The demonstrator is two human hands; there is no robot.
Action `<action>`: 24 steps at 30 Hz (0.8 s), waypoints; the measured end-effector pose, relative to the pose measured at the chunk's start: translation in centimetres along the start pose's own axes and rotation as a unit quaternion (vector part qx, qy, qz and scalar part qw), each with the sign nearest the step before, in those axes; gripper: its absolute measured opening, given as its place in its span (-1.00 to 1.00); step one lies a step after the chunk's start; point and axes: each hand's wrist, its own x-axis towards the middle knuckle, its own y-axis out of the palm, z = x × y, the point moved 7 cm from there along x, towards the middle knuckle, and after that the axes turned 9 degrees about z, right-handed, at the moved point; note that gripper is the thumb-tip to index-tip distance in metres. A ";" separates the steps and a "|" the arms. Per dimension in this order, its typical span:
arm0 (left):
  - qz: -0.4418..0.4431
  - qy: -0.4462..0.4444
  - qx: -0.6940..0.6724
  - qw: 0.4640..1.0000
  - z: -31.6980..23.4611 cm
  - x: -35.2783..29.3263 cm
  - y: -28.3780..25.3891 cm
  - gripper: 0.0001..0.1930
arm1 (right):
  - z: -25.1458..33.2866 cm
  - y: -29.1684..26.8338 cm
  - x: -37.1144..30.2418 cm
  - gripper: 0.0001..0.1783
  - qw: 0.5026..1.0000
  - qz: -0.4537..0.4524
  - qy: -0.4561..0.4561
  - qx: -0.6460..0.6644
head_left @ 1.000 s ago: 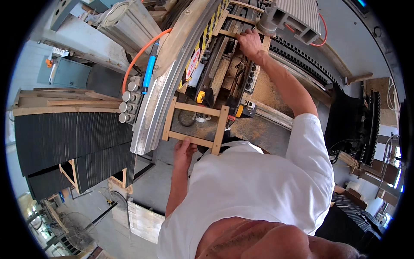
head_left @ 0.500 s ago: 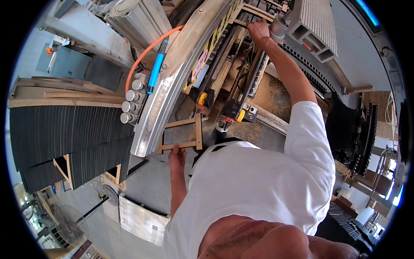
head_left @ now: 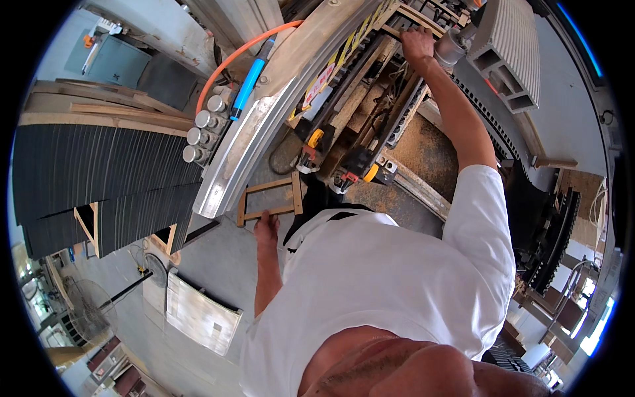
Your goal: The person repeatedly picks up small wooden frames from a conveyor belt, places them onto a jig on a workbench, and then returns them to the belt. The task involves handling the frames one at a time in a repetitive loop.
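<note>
sunk since a second ago, the small wooden frame [head_left: 283, 211] now hangs lower than the silver beam [head_left: 241, 135], just right of its near end. the left hand [head_left: 266, 228] has its fingers closed on the frame's near bar. the right hand [head_left: 418, 45] is right of the beam's far half, fingers bent at a wooden bar [head_left: 391, 30]; their tips are hidden, so i cannot tell whether they grip it. a metal cylinder [head_left: 450, 49] is farther right of the beam. along the beam's left side are a blue tube [head_left: 250, 83] and an orange hose [head_left: 231, 59]; black stacked sheets [head_left: 99, 178] stand farther left.
</note>
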 end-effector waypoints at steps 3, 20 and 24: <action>-0.013 -0.001 0.016 1.000 0.1 0.4 0.1 -0.85 | -0.4 -0.1 -0.4 -0.87 1.000 -0.018 0.004 -0.007; -0.012 0.090 -0.010 0.996 -4.1 -4.6 -13.1 -0.80 | -3.3 2.8 0.6 -0.68 0.994 0.103 0.036 0.000; -0.090 0.177 0.006 0.980 -10.3 -9.1 -20.3 -0.76 | 0.9 -5.5 -3.6 -0.62 0.987 -0.018 0.092 0.133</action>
